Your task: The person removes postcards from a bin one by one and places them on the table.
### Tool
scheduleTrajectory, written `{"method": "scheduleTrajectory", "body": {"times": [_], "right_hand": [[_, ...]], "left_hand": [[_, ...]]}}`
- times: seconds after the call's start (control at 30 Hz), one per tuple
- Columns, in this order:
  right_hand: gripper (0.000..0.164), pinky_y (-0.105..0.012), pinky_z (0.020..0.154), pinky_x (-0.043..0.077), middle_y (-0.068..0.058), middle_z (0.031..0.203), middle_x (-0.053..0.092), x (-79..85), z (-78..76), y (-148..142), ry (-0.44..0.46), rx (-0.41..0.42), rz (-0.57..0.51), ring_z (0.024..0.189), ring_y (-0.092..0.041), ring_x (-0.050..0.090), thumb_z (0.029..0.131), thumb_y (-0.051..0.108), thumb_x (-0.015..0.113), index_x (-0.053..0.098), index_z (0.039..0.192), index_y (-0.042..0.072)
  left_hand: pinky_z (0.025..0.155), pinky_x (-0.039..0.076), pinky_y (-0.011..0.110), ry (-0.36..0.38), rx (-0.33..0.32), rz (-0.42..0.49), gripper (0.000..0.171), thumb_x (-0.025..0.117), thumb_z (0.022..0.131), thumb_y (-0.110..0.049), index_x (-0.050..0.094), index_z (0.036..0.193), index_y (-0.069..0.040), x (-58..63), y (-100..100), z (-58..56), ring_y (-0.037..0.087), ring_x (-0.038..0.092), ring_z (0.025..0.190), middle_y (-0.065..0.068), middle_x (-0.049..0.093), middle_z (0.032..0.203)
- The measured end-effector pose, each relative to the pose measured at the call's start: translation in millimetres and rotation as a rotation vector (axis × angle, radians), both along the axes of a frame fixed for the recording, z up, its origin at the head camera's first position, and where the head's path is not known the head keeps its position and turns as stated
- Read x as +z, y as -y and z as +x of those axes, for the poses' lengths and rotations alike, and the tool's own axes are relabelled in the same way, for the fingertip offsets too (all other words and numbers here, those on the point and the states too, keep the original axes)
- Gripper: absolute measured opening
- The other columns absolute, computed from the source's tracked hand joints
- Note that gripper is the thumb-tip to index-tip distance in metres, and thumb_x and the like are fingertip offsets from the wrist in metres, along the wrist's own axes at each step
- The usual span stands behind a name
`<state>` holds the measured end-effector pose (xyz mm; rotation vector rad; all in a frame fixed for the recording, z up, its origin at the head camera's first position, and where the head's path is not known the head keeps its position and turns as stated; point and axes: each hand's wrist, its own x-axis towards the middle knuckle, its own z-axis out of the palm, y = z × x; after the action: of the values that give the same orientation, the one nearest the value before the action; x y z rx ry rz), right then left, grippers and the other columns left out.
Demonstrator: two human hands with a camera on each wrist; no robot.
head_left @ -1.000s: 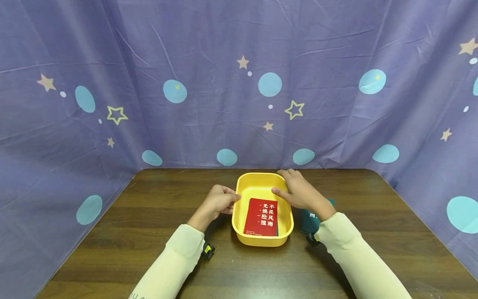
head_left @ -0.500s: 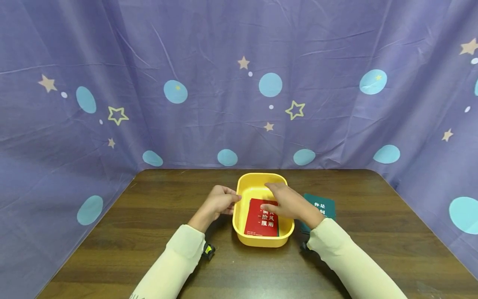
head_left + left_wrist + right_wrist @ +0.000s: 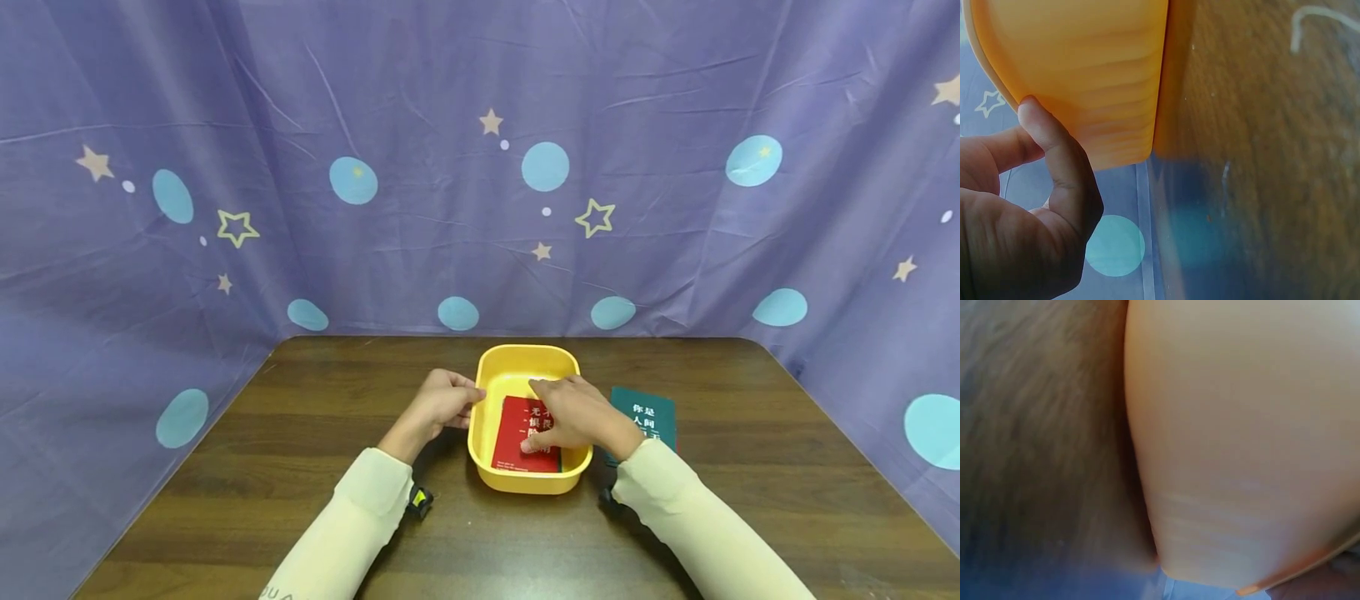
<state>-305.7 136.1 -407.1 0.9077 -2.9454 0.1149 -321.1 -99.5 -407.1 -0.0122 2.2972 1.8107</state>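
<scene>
A yellow plastic basin (image 3: pixel 491 479) stands on the table, and a red booklet (image 3: pixel 513 442) with white characters lies in it. A sliver of teal shows along the booklet's right edge. My left hand (image 3: pixel 441 402) pinches the basin's left rim; in the left wrist view the hand (image 3: pixel 1054 181) has its thumb and fingers at that rim. My right hand (image 3: pixel 577 412) reaches over the right rim, thumb and fingers apart above the red booklet, covering part of its lettering. Whether its fingertips touch the booklet is unclear. In the right wrist view the basin's outer wall (image 3: pixel 1241 437) fills most of the picture.
Teal booklets (image 3: pixel 643 408) with white characters lie right of the basin, partly behind my right forearm, with a bit of red at their right edge. The wooden table (image 3: pixel 300 450) ends at a purple curtain (image 3: pixel 405 275) with stars and blue ovals.
My right hand has moved from the basin's upper right rim inward and toward me, over the red booklet. The teal booklets have come into fuller view. My left hand stays at the rim.
</scene>
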Motion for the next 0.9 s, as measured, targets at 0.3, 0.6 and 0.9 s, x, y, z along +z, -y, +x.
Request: {"method": "scheduleTrajectory", "body": {"times": [0.3, 0.6, 0.9], "right_hand": [[0.112, -0.040, 0.105, 0.031, -0.002, 0.120, 0.065, 1.1, 1.8, 3.5, -0.006, -0.001, 0.107, 0.107, -0.016, 0.058, 0.061, 0.080, 0.069, 0.048, 0.141, 0.005], [0.117, -0.041, 0.106, 0.029, 0.001, 0.103, 0.069, 2.9, 2.6, 5.0, 0.021, -0.016, 0.157, 0.100, -0.016, 0.059, 0.059, 0.082, 0.068, 0.043, 0.146, 0.009], [0.116, -0.036, 0.096, 0.038, -0.003, 0.110, 0.054, -0.1, 1.6, 3.4, -0.069, 0.013, 0.112, 0.102, -0.018, 0.048, 0.054, 0.083, 0.070, 0.049, 0.141, 0.009]], "left_hand": [[0.048, 0.056, 0.025, 0.009, -0.002, -0.002, 0.013, 0.068, 0.089, -0.007, 0.063, 0.094, 0.004, 2.4, 1.0, 0.6, 0.012, 0.055, 0.051, 0.012, 0.060, 0.072], [0.048, 0.056, 0.025, 0.003, -0.001, -0.002, 0.013, 0.068, 0.088, -0.006, 0.063, 0.094, 0.005, 3.6, -0.2, 2.3, 0.012, 0.055, 0.052, 0.015, 0.062, 0.077], [0.048, 0.056, 0.025, 0.000, 0.002, 0.002, 0.014, 0.068, 0.088, -0.006, 0.063, 0.094, 0.005, 3.4, -0.3, 3.3, 0.012, 0.054, 0.052, 0.012, 0.061, 0.074]]}}
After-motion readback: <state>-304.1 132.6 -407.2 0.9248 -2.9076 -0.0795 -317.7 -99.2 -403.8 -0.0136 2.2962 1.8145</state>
